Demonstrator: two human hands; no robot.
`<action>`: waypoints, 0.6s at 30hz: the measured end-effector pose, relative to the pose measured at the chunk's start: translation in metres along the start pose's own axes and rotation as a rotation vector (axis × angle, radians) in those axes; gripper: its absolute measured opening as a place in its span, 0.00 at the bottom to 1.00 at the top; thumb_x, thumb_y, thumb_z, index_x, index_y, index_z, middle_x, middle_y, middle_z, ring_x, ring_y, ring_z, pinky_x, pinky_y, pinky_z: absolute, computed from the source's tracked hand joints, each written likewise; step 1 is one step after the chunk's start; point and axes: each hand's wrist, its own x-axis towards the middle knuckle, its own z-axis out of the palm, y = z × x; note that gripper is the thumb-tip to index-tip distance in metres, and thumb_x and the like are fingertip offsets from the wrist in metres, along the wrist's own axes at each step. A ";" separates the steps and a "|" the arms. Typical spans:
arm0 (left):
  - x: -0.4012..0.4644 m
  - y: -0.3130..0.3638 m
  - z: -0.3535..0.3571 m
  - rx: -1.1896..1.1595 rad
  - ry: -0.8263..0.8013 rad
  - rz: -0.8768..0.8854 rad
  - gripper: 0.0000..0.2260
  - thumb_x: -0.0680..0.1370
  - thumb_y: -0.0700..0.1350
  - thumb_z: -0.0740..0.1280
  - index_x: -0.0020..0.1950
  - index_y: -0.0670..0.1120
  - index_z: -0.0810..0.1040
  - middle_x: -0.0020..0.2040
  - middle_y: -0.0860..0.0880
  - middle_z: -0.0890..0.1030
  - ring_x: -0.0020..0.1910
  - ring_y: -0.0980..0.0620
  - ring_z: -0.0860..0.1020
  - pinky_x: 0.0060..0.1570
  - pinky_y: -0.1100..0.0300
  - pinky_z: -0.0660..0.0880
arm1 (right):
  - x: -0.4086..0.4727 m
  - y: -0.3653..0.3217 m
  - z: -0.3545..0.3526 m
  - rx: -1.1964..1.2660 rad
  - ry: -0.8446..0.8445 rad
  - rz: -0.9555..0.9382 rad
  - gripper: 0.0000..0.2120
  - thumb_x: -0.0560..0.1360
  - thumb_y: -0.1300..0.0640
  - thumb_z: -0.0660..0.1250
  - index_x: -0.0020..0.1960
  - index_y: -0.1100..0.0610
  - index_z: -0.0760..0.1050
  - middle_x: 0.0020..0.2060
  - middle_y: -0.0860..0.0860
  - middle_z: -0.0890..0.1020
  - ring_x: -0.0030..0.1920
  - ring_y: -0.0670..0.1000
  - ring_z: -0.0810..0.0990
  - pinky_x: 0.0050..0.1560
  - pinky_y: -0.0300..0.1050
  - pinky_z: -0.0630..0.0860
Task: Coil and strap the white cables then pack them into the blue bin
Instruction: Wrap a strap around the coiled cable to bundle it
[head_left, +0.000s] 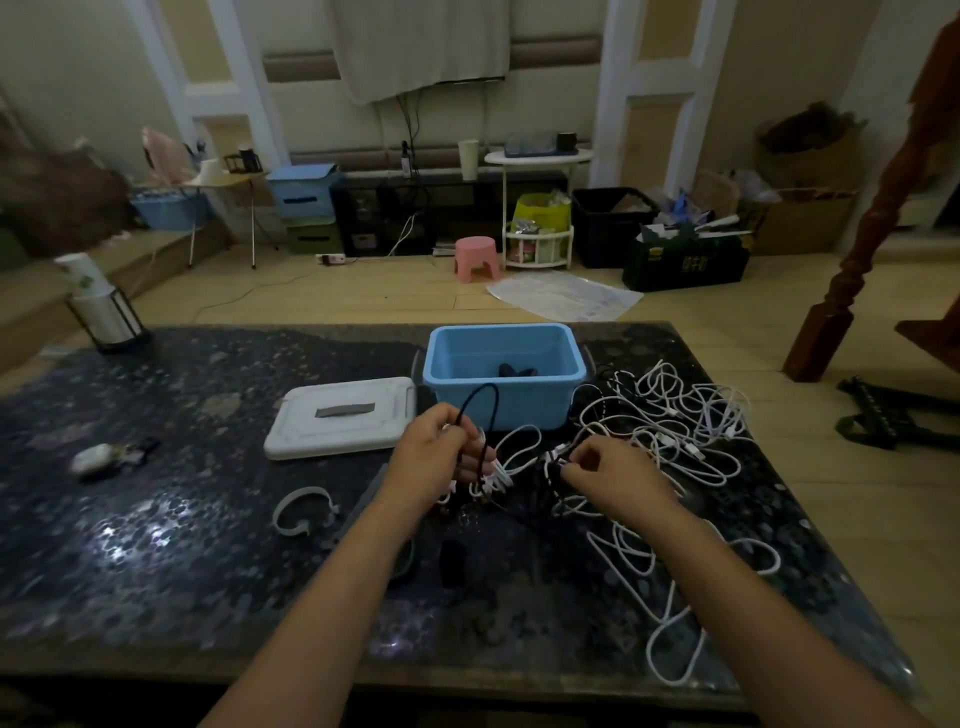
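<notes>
Dark table (156, 519): left hand (434, 457) grips coiled cable (511, 457); right hand (605, 467) pinches strap (551, 464). Wrap it snug.

A: What colour is the worktop (182, 519)?
B: Dark blue-black, speckled all over with small pale pebble-like spots. At 12 o'clock on it sits a light blue bin (504, 382).
A: And at 9 o'clock of the bin?
B: A white lid (343, 415) with a grey handle strip (345, 410).
A: The cables?
B: White cables (685, 415) at 3 o'clock; the left hand (436, 452) holds a black strap (480, 402). A pink stool (476, 257) stands on the tan floor at 12 o'clock.
</notes>
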 end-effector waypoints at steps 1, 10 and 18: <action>-0.001 0.000 -0.003 -0.001 -0.006 0.004 0.10 0.79 0.30 0.54 0.45 0.39 0.72 0.39 0.36 0.82 0.33 0.44 0.82 0.29 0.59 0.78 | 0.000 -0.003 0.003 -0.037 0.023 -0.022 0.09 0.75 0.47 0.69 0.53 0.48 0.78 0.47 0.46 0.81 0.47 0.48 0.80 0.47 0.45 0.76; -0.005 -0.001 -0.026 -0.204 0.020 0.003 0.09 0.80 0.33 0.57 0.55 0.40 0.76 0.34 0.45 0.80 0.33 0.49 0.81 0.33 0.58 0.78 | -0.014 -0.063 0.040 0.514 -0.294 -0.273 0.11 0.77 0.40 0.67 0.55 0.44 0.78 0.48 0.44 0.86 0.51 0.41 0.83 0.56 0.44 0.78; -0.007 -0.005 -0.040 -0.176 0.019 0.003 0.09 0.82 0.40 0.62 0.46 0.41 0.80 0.34 0.48 0.76 0.34 0.49 0.78 0.36 0.58 0.78 | -0.015 -0.070 0.057 0.169 -0.232 -0.441 0.12 0.80 0.48 0.65 0.62 0.47 0.81 0.36 0.30 0.80 0.37 0.30 0.76 0.40 0.28 0.69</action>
